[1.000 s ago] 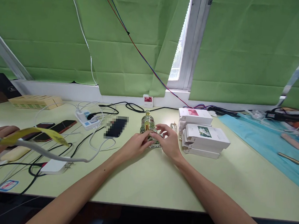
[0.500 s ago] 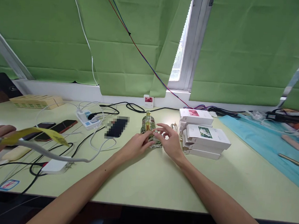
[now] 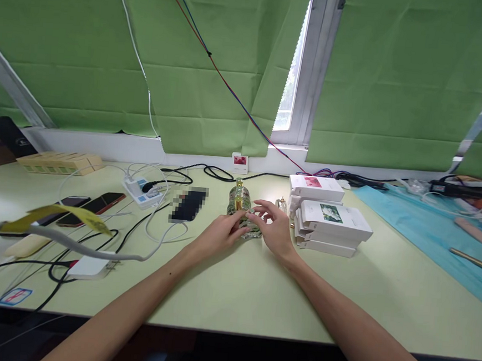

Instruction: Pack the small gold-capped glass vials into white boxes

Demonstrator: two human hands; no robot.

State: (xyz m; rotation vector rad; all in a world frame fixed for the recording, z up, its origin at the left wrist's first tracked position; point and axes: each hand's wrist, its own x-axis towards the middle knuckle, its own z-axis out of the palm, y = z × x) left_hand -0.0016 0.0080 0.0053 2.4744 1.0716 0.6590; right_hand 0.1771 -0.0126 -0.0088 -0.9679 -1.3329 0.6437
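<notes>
At the middle of the table my left hand and my right hand meet over a clear glass bottle. Both hands are closed, thumbs and fingertips pinched together at its top. The fingers cover most of that bottle, and the small part between them is hidden. Right behind my left fingertips stands an ornate greenish glass bottle with a gold-coloured piece in front of it. Just beyond my right hand is a small clear bottle with a gold top.
Stacked white boxes stand right of my right hand, beside a blue sheet. To the left lie a partly blurred phone, a power strip, a white adapter, two more phones and tangled cables. A yellow-tagged grey cable crosses the near left.
Another person's hand at the left edge has gone out of view. My own hands stay almost still over the glass bottle.
</notes>
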